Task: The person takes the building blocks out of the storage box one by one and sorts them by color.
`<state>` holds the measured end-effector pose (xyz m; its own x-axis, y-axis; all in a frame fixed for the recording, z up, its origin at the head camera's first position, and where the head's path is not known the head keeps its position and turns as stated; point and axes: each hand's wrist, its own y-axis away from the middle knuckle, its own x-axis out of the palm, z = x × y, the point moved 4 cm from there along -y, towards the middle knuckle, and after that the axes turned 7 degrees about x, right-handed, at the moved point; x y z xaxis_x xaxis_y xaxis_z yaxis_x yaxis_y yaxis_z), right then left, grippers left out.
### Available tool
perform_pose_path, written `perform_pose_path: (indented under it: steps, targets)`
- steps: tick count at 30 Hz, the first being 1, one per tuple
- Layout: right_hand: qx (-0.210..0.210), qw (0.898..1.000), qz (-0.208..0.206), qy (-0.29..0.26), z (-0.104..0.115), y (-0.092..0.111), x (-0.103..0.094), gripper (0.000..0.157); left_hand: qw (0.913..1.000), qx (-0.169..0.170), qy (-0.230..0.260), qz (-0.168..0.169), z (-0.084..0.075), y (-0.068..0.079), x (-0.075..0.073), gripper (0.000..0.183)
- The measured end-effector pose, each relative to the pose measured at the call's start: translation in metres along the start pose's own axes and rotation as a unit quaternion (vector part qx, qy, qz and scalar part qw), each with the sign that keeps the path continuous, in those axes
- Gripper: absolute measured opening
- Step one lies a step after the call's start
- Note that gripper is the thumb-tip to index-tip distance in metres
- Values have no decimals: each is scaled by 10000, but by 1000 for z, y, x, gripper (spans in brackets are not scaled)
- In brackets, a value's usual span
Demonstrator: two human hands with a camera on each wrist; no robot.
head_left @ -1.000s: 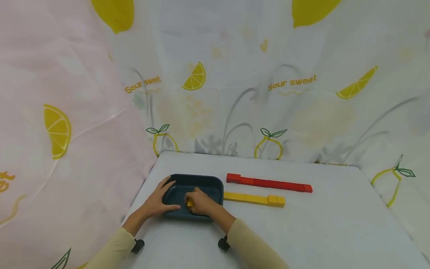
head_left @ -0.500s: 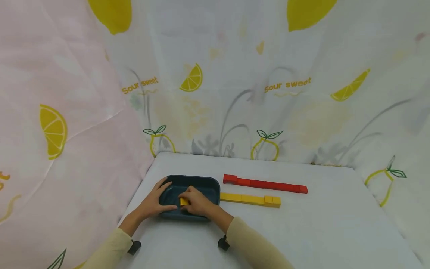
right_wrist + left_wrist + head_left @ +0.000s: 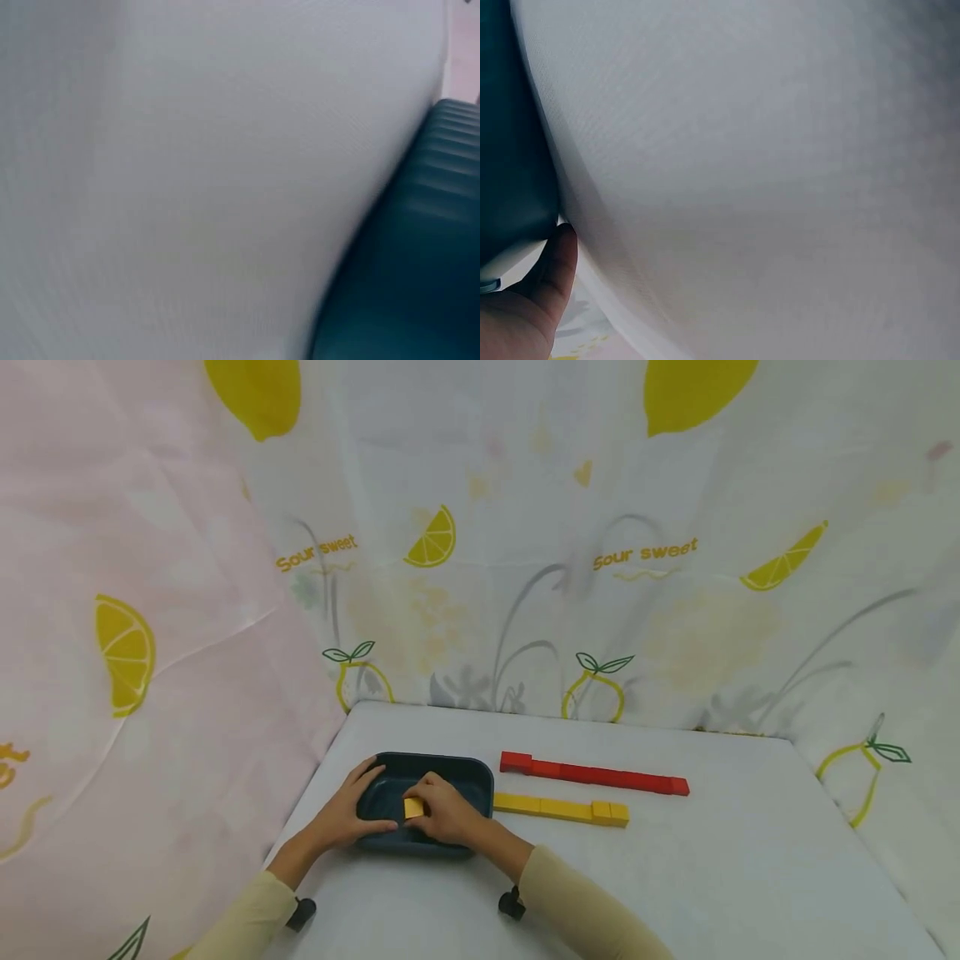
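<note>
My left hand (image 3: pixel 341 810) holds the left end of a dark blue rectangular tray (image 3: pixel 471 767), fingers at its side and thumb along the front rim. In the left wrist view, a digit (image 3: pixel 559 266) touches the tray's outer wall (image 3: pixel 514 142). Inside the tray, my right hand (image 3: pixel 446 812) pinches a yellow block (image 3: pixel 414 808) between thumb and fingers. What lies under that hand is hidden. The right wrist view has only the tray's ribbed outer side (image 3: pixel 412 247) beside white cloth; no fingers appear there.
Right of the tray runs a row of yellow blocks (image 3: pixel 566 810), one raised near its right end. Behind it lies a row of red blocks (image 3: pixel 600 775), with a taller one at the left end. A lemon-print curtain (image 3: pixel 480 610) borders the white table (image 3: pixel 712 860).
My right hand has shifted slightly left inside the tray, and the yellow block it pinches now shows more fully. The left hand stays at the tray's left end; the head view shifts slightly.
</note>
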<state>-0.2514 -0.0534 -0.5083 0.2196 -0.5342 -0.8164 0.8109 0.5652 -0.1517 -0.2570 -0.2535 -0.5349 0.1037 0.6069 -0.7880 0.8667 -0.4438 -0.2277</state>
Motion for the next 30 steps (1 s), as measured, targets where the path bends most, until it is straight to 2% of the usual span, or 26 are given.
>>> perform_pose_path:
  steps: [4, 8, 16, 24, 27, 30]
  targets:
    - [-85, 9996, -257, -123, 2, 2, -4, 37, 10000, -56, 14, -13, 0, 2, -2, 104]
    - [-126, 9989, -322, -306, 2, 9, -10, 37, 9999, -88, 66, -12, 1, 4, 0, 103]
    - [-489, 9946, -390, -833, 2, 35, -52, 37, 9999, -94, 104, 24, 0, 1, -2, 105]
    - [-385, 9943, -459, -887, -24, 69, -88, 35, 10000, 19, 82, -27, -2, 0, -4, 102]
    - [-190, 9951, -586, -779, -42, 85, -100, 35, 10000, 29, 83, -13, -2, 0, -3, 102]
    - [177, 9953, -692, -648, -62, 102, -112, 36, 10000, -19, 96, 7, -2, 0, -2, 102]
